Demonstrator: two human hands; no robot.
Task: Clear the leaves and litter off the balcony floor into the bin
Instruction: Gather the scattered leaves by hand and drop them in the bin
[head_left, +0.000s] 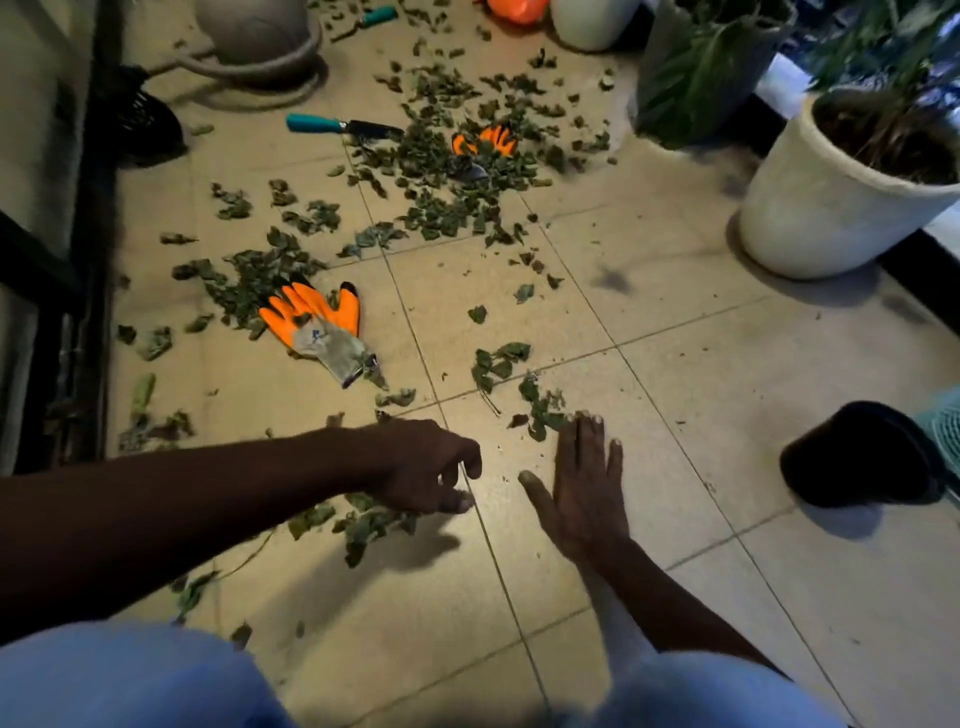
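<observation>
Knees; leaves under left grip.

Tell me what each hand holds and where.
Nothing held. The right hand lies flat on the tiles; the left hand hovers loosely curled over leaves, gripping none.

Left hand claws leaves; right hand flat on tiles.

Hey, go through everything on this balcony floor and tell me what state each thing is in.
leaves: scattered across the floor
left hand: fingers curled over leaves, grip unclear
right hand: flat, palm down, fingers straight
near glove: lying flat, unworn
far glove: half buried in leaves
teal-handled tool: lying on the floor
white pot: upright
</observation>
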